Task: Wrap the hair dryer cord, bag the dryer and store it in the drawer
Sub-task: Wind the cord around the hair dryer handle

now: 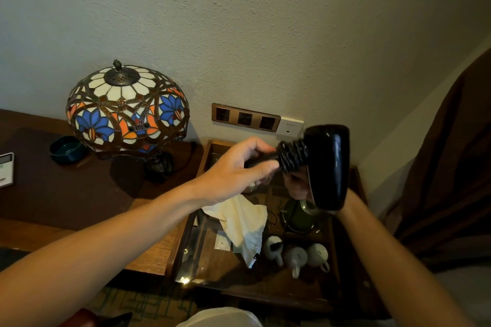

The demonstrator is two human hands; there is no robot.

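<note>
- Head view, far left: a white device (5, 170) lies at the edge of the dark table (66, 194), with a dark green dish (67, 149) near it.
- Beside the dish stands a stained-glass lamp (127, 109), its dome patterned in blue, orange and cream.
- On the wall past the lamp sits a bronze outlet strip (245, 117) with a white plate (289, 127) touching its right end.
- My left hand (239, 170) is curled around the dryer's handle, thumb and fingers pinching just beside the coiled cord (292, 155) wound around it.
- Below that hand, a cream cloth bag (244, 223) lies crumpled in the open drawer (335, 247), and three white cups (297, 255) lie on their sides near it.
- The black hair dryer (328, 164) is held in the air above the drawer, in front of the outlets.
- My right hand (299, 184) grips the dryer from beneath, mostly hidden behind the barrel.
- At far right hangs brown fabric (451, 167).
</note>
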